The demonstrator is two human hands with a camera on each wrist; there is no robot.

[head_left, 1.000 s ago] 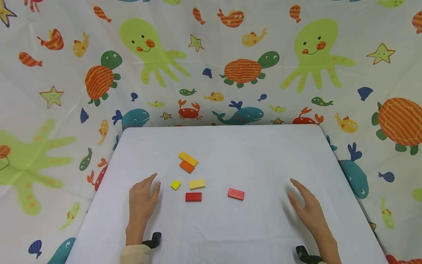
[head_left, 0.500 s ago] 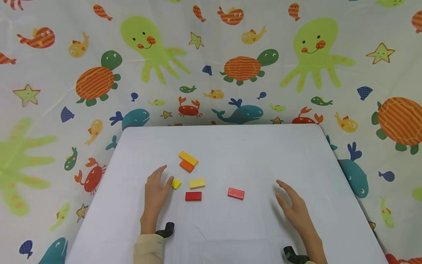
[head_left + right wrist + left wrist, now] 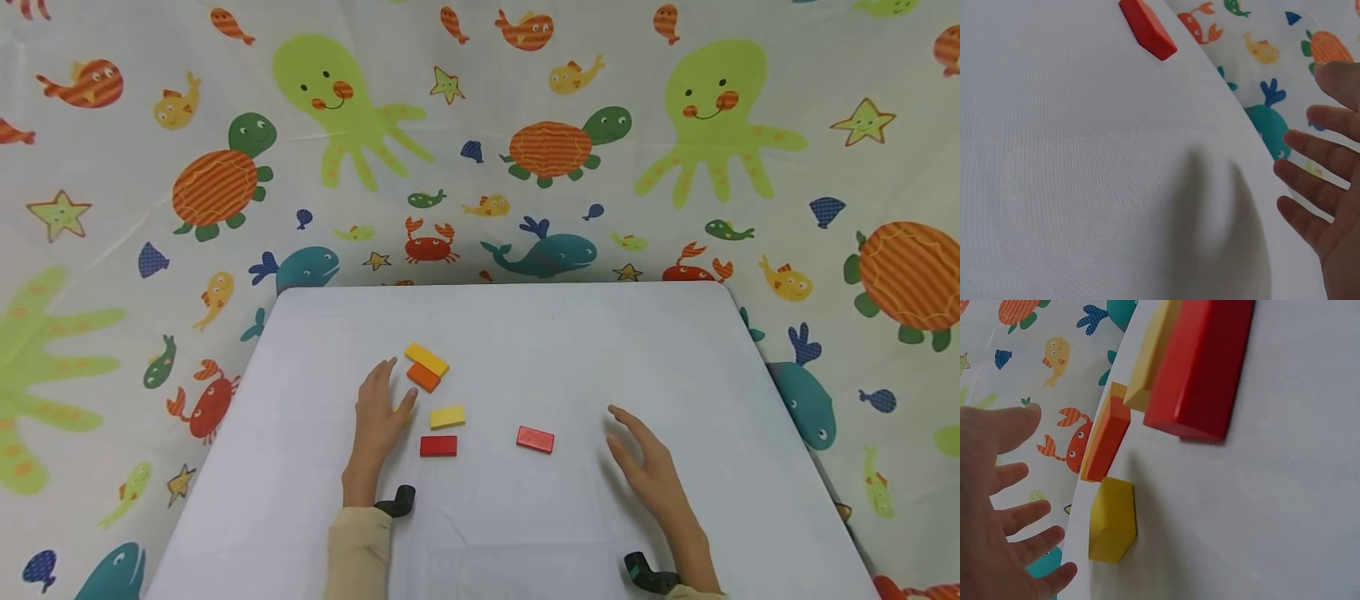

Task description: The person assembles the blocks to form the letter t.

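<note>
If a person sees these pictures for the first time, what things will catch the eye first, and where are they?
First comes the bright sea-animal cloth, hung behind and around the white table. Next, the small coloured blocks left of the table's middle: a yellow-orange block against an orange block, with a pale yellow block and two red blocks nearer the person. The left hand reaches among them with straight fingers, and the right hand hovers open on the right.
</note>
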